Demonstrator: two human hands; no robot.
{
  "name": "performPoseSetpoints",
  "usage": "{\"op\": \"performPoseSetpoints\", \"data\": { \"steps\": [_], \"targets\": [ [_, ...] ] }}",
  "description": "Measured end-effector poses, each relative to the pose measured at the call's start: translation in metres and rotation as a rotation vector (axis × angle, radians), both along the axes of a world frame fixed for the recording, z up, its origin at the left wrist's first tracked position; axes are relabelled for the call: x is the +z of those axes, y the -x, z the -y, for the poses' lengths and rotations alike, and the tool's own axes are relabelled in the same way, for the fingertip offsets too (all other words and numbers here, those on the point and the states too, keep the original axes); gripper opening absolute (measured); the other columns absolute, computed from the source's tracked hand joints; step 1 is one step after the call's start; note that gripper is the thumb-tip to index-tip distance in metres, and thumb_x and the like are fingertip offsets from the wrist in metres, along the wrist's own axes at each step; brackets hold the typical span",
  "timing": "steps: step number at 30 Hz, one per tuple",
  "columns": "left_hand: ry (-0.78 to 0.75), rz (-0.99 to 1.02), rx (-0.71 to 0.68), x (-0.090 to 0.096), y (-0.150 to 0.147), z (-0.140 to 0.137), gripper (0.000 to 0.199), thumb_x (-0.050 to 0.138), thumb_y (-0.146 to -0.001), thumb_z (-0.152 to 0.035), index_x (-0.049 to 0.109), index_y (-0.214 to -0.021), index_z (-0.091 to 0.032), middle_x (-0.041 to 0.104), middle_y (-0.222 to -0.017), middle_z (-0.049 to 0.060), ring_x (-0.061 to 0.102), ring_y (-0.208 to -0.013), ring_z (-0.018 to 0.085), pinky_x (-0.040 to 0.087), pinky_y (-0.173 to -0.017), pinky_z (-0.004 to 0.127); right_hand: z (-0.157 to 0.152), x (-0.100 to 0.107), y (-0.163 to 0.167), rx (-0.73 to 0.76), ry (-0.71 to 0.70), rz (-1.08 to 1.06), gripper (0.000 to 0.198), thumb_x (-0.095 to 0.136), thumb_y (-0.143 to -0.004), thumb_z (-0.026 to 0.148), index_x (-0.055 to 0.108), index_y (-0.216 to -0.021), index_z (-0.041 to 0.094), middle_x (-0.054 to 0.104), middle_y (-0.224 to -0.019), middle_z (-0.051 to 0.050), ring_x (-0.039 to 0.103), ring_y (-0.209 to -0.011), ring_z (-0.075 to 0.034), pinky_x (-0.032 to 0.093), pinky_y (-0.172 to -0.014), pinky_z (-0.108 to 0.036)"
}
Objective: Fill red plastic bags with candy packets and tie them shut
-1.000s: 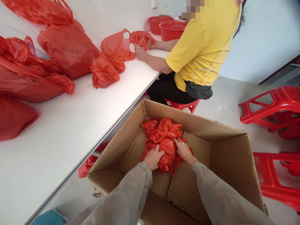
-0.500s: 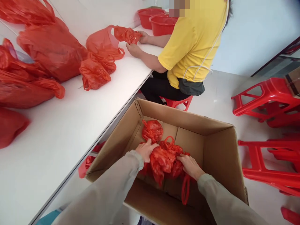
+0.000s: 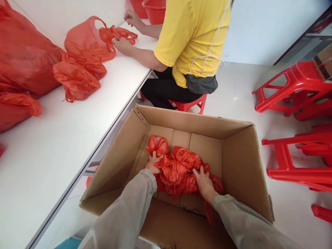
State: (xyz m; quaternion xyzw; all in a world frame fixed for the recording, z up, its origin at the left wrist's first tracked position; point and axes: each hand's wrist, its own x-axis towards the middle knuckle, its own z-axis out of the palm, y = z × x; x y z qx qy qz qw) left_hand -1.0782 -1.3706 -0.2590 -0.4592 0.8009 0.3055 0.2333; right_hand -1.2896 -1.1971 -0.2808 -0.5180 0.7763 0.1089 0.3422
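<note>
Several knotted red plastic bags [image 3: 176, 169] lie bunched together on the floor of a large cardboard box [image 3: 207, 141]. My left hand [image 3: 154, 163] reaches in at the bunch's left side, fingers spread, touching the plastic just below a smaller red bag [image 3: 158, 145]. On the right side, my right hand [image 3: 204, 183] rests against the bags with its visible fingers apart; some fingertips are hidden in the folds. A loose red handle loop [image 3: 209, 212] hangs below my right wrist.
A long white table [image 3: 109, 90] runs along the left, with filled red bags [image 3: 77, 76] on it. A co-worker in a yellow shirt [image 3: 194, 38] sits beyond the box, handling a red bag [image 3: 116, 34]. Red stools [image 3: 293, 83] stand at right; red basins [image 3: 155, 12] sit at the back.
My hands have shifted on the bags and their fingers have spread. The bunch lies flatter and wider. The view has turned slightly; the co-worker's far hand has come off the bag.
</note>
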Motion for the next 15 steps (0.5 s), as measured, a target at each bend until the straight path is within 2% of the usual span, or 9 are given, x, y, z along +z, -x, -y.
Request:
{"op": "performPoseSetpoints", "data": {
  "steps": [2,4,7,11,15],
  "targets": [
    [-0.008,0.031,0.061,-0.001,-0.001,-0.016,0.040,0.064,-0.093,-0.032,0.054,-0.129,-0.017,0.053,-0.133,0.012,0.056,-0.115,0.029,0.051,-0.095,0.050,0.001,-0.001,0.000,-0.043,0.042,0.056,0.063,0.055,-0.077,-0.005,0.052,-0.134,0.024,0.043,-0.144,-0.021,0.065,-0.103,-0.027,0.052,-0.079,-0.037],
    [-0.027,0.027,0.121,0.003,0.000,-0.028,0.038,0.063,-0.094,-0.033,0.055,-0.127,-0.016,0.056,-0.129,0.011,0.059,-0.111,0.027,0.053,-0.093,0.049,0.003,0.001,0.004,-0.072,0.095,0.134,0.052,0.058,-0.082,0.000,0.054,-0.130,0.019,0.056,-0.130,-0.015,0.066,-0.097,-0.021,0.052,-0.083,-0.036],
    [-0.061,-0.041,0.191,0.019,0.000,-0.034,0.034,0.062,-0.095,-0.035,0.058,-0.123,-0.016,0.060,-0.121,0.010,0.061,-0.106,0.025,0.054,-0.091,0.046,0.008,0.014,0.013,-0.100,0.201,0.247,0.036,0.057,-0.087,0.009,0.059,-0.122,0.016,0.065,-0.114,-0.008,0.064,-0.101,-0.020,0.052,-0.087,-0.036],
    [-0.052,-0.206,0.269,0.063,0.000,-0.033,0.032,0.063,-0.095,-0.036,0.061,-0.118,-0.014,0.062,-0.119,0.009,0.062,-0.107,0.026,0.053,-0.092,0.047,0.020,0.052,0.027,-0.119,0.360,0.369,0.045,0.049,-0.079,0.001,0.064,-0.117,0.019,0.068,-0.114,-0.008,0.064,-0.106,-0.020,0.048,-0.094,-0.030],
    [0.003,-0.388,0.336,0.128,0.001,-0.036,0.031,0.062,-0.095,-0.035,0.061,-0.116,-0.013,0.063,-0.118,0.009,0.062,-0.107,0.026,0.053,-0.093,0.047,0.032,0.114,0.037,-0.067,0.482,0.511,0.041,0.049,-0.072,0.008,0.070,-0.105,0.020,0.072,-0.100,-0.004,0.066,-0.092,-0.020,0.049,-0.085,-0.027]
  ]
}}
